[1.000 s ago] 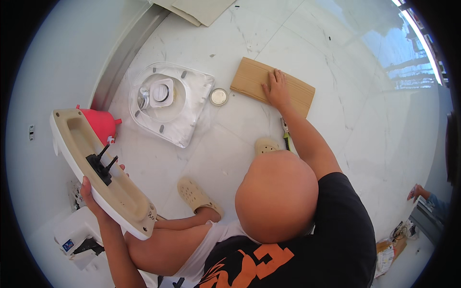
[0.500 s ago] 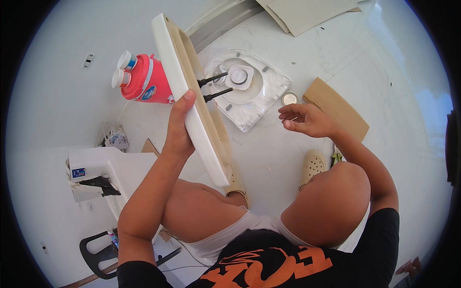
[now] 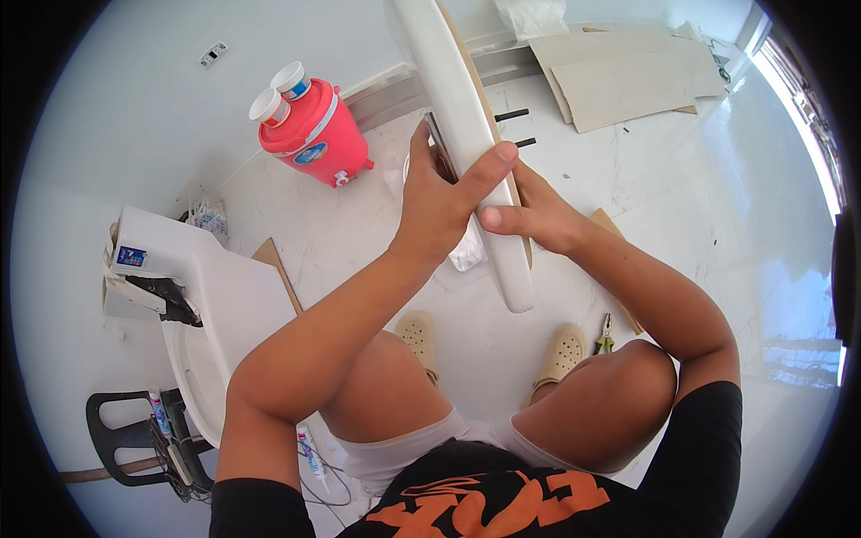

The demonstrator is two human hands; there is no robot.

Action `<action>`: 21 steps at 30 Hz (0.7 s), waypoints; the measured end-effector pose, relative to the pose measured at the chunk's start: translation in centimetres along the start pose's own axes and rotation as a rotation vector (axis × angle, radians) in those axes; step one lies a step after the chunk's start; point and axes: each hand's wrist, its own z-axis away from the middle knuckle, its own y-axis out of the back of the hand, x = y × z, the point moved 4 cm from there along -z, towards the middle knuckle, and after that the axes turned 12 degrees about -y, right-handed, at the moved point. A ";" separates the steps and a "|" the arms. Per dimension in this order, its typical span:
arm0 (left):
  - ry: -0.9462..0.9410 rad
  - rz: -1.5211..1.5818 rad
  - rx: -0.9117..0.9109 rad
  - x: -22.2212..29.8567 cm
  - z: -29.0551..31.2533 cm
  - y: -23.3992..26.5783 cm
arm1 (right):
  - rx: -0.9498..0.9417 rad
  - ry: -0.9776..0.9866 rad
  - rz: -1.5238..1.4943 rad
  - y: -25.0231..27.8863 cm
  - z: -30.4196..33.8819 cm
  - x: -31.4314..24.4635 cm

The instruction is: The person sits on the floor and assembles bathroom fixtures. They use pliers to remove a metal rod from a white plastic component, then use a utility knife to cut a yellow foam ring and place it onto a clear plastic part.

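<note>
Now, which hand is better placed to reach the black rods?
Probably the right hand, on the tan side of the white piece, where the rods protrude; the left hand is mostly opposite.

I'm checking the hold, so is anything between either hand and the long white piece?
Nothing visible: the thumbs of the left hand and right hand lie directly on the long white piece. How the other fingers touch it cannot be fully seen.

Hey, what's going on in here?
A person is holding up a long white piece, with the left grip and right grip both on it. Two black rods stick out past its beige side. Off to the left stands a pink cooler with two cups on top. Green-handled pliers lie near the right knee.
</note>
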 end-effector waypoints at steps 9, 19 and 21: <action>0.000 -0.081 -0.130 -1.2 0.1 -1.8 | 0.148 0.093 -0.011 4.4 2.6 1.5; 0.089 -0.482 -0.024 0.3 1.6 8.7 | 0.762 -0.287 0.703 17.4 12.6 16.5; 0.115 -0.491 -0.032 0.4 2.0 9.7 | 0.805 -0.408 0.822 19.1 14.6 20.5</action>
